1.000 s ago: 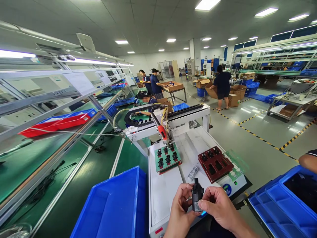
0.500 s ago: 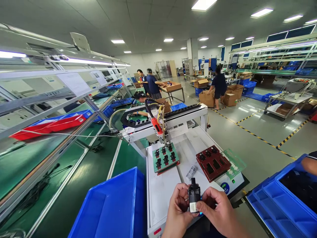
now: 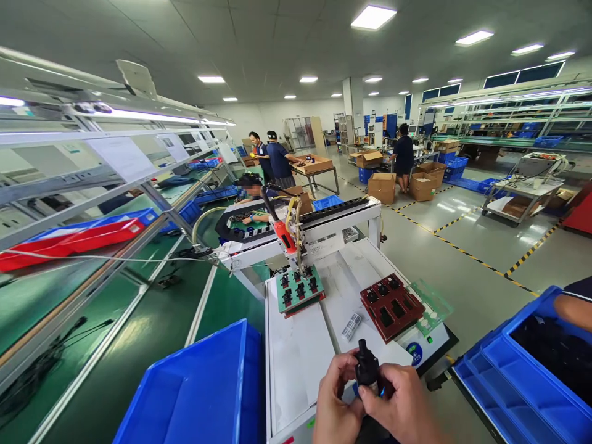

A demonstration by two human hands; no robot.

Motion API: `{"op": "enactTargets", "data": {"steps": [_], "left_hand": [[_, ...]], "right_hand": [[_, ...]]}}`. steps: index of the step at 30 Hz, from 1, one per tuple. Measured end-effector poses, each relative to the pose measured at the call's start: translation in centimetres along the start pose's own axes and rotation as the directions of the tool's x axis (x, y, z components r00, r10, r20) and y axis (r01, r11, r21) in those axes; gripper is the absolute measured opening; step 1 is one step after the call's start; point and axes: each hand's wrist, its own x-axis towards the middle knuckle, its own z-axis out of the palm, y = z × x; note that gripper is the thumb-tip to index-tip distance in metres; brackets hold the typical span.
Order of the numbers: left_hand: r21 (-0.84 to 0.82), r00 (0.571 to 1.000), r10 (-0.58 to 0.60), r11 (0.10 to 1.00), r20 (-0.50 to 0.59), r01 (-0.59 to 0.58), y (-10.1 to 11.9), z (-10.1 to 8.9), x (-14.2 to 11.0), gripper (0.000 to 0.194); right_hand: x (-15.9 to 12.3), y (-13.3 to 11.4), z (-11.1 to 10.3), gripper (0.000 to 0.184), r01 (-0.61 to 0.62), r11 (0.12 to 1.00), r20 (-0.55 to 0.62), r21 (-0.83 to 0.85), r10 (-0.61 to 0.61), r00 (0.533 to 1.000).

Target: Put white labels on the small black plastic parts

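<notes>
A: What's in the hands?

B: A small black part (image 3: 367,371) with a round nozzle on top, held upright just in front of the white tabletop's (image 3: 300,364) near edge. The left hand (image 3: 333,401) is clamped on its left side, and the right hand (image 3: 398,404) is wrapped around its right side and front, thumb across the body.

A: And beyond the black part?

B: Just past it on the tabletop lies a small grey piece (image 3: 351,325). To the right of that sits a dark red fixture (image 3: 391,305) with square pockets, and further back and left a green board (image 3: 299,288) under the machine's red-tipped head (image 3: 283,234).

A: The sides?

B: A blue bin (image 3: 203,394) to the left of the tabletop, stacked blue bins (image 3: 518,382) to the right, with another person's arm (image 3: 573,305) over them.
</notes>
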Motion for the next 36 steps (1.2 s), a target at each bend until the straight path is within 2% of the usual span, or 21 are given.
{"op": "enactTargets", "data": {"steps": [2,3,5,8,9,11,15,17,19,21,24,30,36], "left_hand": [[0.090,0.999,0.035,0.995,0.024,-0.037,-0.5,-0.2,0.0,0.035],[0.095,0.999,0.033,0.995,0.033,-0.036,-0.6,-0.3,0.1,0.036],[-0.003,0.998,-0.019,1.000,0.067,0.019,-0.2,-0.3,0.4,0.041],[-0.256,0.963,-0.126,0.948,0.239,0.188,0.7,0.1,1.0,0.059],[-0.296,0.947,-0.139,0.928,0.290,0.227,1.0,0.2,1.2,0.064],[-0.329,0.938,-0.138,0.912,0.318,0.245,1.4,0.4,1.4,0.066],[-0.414,0.945,-0.117,0.878,0.305,0.242,1.5,0.3,1.8,0.062],[-0.441,0.953,-0.122,0.865,0.278,0.239,1.4,0.2,1.9,0.065],[-0.427,0.966,-0.115,0.880,0.232,0.208,1.5,0.1,2.0,0.067],[-0.379,0.980,-0.083,0.914,0.178,0.146,1.4,0.1,2.0,0.064],[-0.286,0.994,-0.030,0.956,0.108,0.060,1.1,-0.1,1.8,0.055],[-0.132,0.999,-0.023,0.991,0.029,0.027,-0.6,-0.6,0.7,0.043],[-0.104,1.000,-0.010,0.995,-0.021,0.008,-0.2,-0.9,0.5,0.047]], "right_hand": [[0.0,-0.1,0.2,0.025,-0.008,1.000,-0.040,-0.023,0.007,0.999],[-0.1,0.1,0.2,0.028,-0.009,1.000,-0.029,0.018,0.010,1.000],[-0.2,0.8,-0.1,0.040,-0.046,0.981,0.057,0.189,0.036,0.998],[-0.3,2.3,-0.8,0.061,-0.197,0.871,0.228,0.451,0.101,0.968],[-0.3,2.7,-0.8,0.064,-0.240,0.833,0.259,0.498,0.121,0.958],[-0.3,3.2,-0.7,0.066,-0.278,0.780,0.290,0.560,0.130,0.948],[-0.6,2.9,0.6,0.065,-0.241,0.681,0.239,0.691,0.098,0.966],[-0.8,2.5,1.4,0.061,-0.223,0.588,0.193,0.778,0.114,0.975],[-1.2,2.3,2.0,0.057,-0.238,0.474,0.198,0.848,0.134,0.971],[-1.4,2.3,2.4,0.056,-0.256,0.405,0.224,0.878,0.126,0.966],[-1.5,2.7,2.8,0.052,-0.278,0.383,0.244,0.881,0.136,0.960],[-1.3,2.1,3.4,0.050,-0.310,0.290,0.251,0.905,0.224,0.942],[-1.6,0.7,3.9,0.057,-0.345,0.170,0.305,0.923,0.221,0.926]]}}
